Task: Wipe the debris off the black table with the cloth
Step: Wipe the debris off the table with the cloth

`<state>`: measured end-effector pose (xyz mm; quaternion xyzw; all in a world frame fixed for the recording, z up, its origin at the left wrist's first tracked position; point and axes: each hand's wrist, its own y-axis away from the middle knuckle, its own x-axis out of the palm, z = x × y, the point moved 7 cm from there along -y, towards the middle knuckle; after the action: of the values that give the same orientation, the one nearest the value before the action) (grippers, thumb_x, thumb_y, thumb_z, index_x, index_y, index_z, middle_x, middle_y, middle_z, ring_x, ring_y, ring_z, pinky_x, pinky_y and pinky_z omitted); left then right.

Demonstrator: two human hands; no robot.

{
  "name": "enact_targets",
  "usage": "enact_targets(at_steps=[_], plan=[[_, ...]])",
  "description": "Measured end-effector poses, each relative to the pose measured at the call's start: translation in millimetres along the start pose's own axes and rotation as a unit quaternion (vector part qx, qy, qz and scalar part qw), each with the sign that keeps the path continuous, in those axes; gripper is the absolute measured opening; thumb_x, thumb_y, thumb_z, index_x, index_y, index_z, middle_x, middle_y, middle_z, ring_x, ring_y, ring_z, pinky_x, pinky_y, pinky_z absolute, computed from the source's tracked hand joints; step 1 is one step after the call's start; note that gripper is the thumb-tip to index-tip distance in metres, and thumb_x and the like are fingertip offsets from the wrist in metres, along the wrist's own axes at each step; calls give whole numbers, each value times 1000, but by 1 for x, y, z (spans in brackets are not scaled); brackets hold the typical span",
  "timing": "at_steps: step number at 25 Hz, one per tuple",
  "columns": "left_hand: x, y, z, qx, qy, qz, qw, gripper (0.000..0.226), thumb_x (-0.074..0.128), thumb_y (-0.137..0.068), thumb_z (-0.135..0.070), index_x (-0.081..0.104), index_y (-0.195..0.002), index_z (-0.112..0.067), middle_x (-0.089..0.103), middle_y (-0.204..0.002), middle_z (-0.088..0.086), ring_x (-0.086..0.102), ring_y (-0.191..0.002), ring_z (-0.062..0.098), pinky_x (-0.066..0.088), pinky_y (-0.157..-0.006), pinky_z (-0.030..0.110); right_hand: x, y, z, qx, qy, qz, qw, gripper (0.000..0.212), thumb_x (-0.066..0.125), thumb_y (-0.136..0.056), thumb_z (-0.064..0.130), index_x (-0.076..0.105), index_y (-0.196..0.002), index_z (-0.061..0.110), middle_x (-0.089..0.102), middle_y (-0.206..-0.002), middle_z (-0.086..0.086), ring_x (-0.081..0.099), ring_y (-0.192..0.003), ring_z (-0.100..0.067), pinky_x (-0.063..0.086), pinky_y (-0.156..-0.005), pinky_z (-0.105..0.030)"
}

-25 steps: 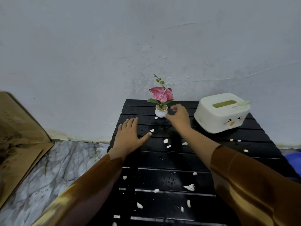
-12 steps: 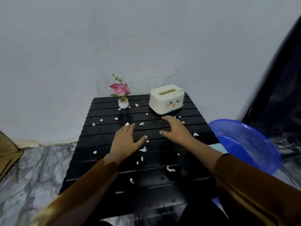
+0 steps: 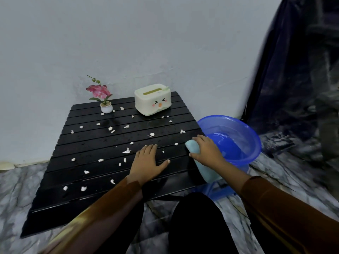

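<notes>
Cloth [image 3: 205, 169]: soft, limp, probably damp; best gripped mid-fold.
Right hand [image 3: 206, 151]: grasping cloth, centre right.
Left hand [image 3: 146, 162]: lying flat, released, on black table [image 3: 91, 140].
Debris [image 3: 126, 151]: lying scattered, unwiped.

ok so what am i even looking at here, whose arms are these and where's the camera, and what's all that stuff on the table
There is no machine here. The arms belong to a person, and the single camera sits on their head, looking forward and down, so you see roughly what they see.

In front of them is a low black table made of slats, standing against a pale wall. White debris is scattered all over it. At the back stand a small potted flower and a cream tissue box with a little face on it. Beside the table, on the marble floor, is a blue basin.

The left hand lies flat and empty on the table. The right hand grips a light blue cloth at the table's right edge, next to the basin. The debris is not yet wiped off.
</notes>
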<state>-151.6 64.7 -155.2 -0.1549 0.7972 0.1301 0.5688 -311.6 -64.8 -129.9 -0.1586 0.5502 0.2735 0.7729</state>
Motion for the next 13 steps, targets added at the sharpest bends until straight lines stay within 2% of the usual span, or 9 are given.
enact_targets(at_steps=[4, 7, 9, 11, 13], plan=[[21, 0, -15, 2, -11, 18, 1000, 90, 34, -80, -71, 19, -149, -15, 19, -159, 3, 10, -149, 22, 11, -121, 40, 21, 17, -24, 49, 46, 37, 997, 77, 57, -84, 52, 24, -146, 20, 16, -158, -1, 8, -145, -39, 18, -116, -47], [34, 2, -21, 0, -24, 24, 999, 102, 20, -69, -76, 16, -150, -15, 15, -160, 2, 7, -149, 21, 8, -121, 41, 33, 24, -30, 71, 72, 54, 993, 82, 49, -82, 62, 13, -149, 31, 3, -161, 5, 1, -144, -45, 13, -115, -55], [40, 4, -22, 0, -34, 24, 999, 108, 11, -63, -79, 13, -150, -15, 13, -161, 2, 5, -149, 21, 5, -121, 41, 34, 24, -31, 79, 77, 54, 992, 79, 45, -84, 64, 10, -149, 35, 0, -161, 8, 10, -142, -45, 20, -112, -55], [42, 4, -21, -1, -35, 15, 999, 104, 14, -67, -78, 12, -151, -15, 12, -161, 2, 4, -149, 21, 4, -121, 42, 32, 25, -29, 77, 100, 34, 991, 74, 41, -87, 61, 10, -149, 35, 3, -161, 6, 27, -135, -41, 29, -107, -49], [43, 5, -21, 1, -36, -1, 999, 105, 10, -66, -78, 13, -151, -15, 12, -161, 2, 5, -149, 21, 3, -121, 42, 32, 26, -25, 75, 129, 3, 989, 68, 38, -91, 56, 13, -149, 31, 7, -160, 3, 35, -127, -37, 32, -104, -45]])
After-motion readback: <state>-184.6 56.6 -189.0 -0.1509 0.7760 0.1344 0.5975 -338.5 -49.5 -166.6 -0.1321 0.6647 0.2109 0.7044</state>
